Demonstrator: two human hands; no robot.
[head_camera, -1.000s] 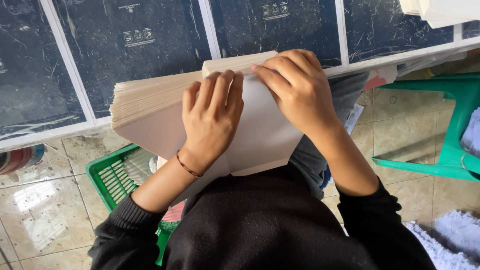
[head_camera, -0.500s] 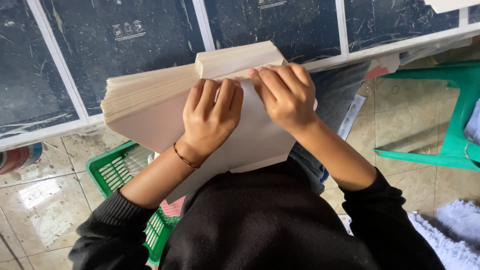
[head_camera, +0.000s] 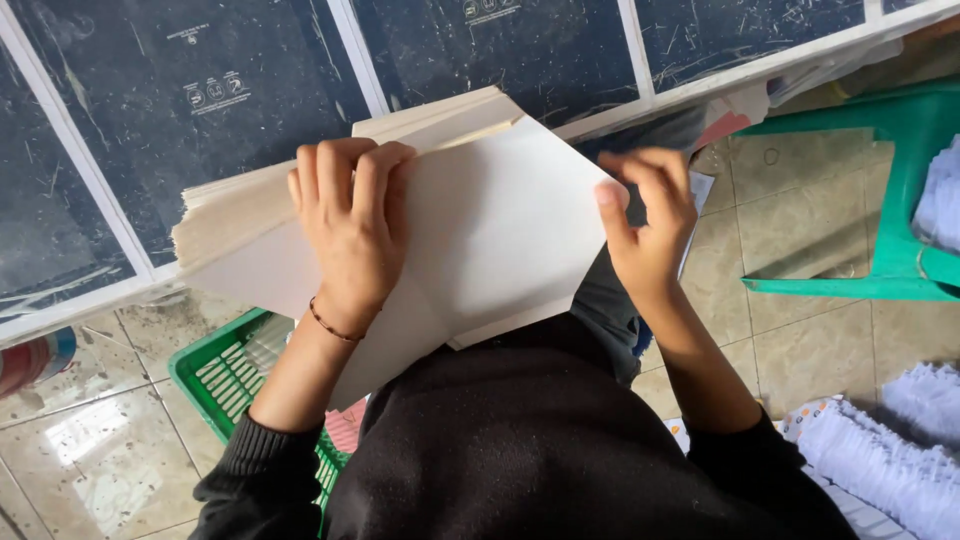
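Thin, flexible cream paper sheet (head_camera: 500, 230), atop thick paper stack (head_camera: 250, 215): pressed flat by left hand (head_camera: 350, 220); corner pinched by right hand (head_camera: 645, 225); best gripped at edges.

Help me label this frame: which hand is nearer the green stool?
Right. The right hand pinches the paper's corner beside the green stool; the left hand presses the stack farther away.

The left hand (head_camera: 350, 225) is pressing flat on the paper stack (head_camera: 440, 230) while the right hand (head_camera: 645, 225) is pinching the top sheet's (head_camera: 500, 230) right corner.
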